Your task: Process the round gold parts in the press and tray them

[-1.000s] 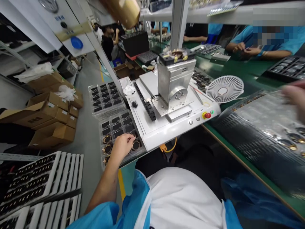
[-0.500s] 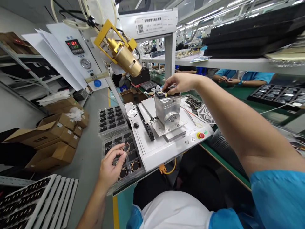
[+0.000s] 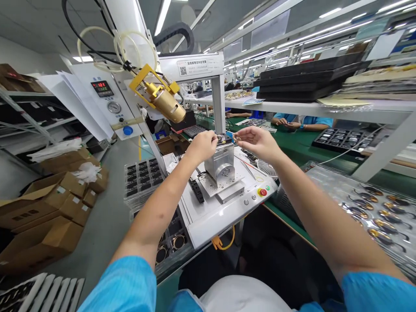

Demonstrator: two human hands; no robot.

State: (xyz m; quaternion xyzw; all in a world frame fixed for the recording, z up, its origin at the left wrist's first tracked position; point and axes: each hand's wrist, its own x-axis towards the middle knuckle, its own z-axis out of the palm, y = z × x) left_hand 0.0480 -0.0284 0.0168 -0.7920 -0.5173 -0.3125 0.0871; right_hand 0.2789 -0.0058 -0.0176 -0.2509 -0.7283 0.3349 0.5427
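Observation:
My left hand (image 3: 203,146) is at the left side of the black-topped holder (image 3: 222,139) on a metal block (image 3: 216,164). Its fingers are closed, and what they hold, if anything, is hidden. Just right of the holder, my right hand (image 3: 256,142) pinches a small gold ring-shaped watch part (image 3: 236,138) between thumb and fingers. The block stands on the white bed (image 3: 208,221) of a bench machine. Above and to the left hangs the machine's gold cylinder head (image 3: 169,104), tilted and apart from both hands.
Clear trays (image 3: 143,175) of dark watch parts stand left of the machine. A red button (image 3: 261,192) sits on its front edge. At right lie a small fan (image 3: 267,168) and a sheet of gold-rimmed parts (image 3: 373,208). A co-worker's hands (image 3: 290,123) show across the bench.
My left hand, earlier over the trays with a thin gold ring, has moved up to the holder. My right hand has left the holder's top and now pinches a gold part beside it. The view has shifted.

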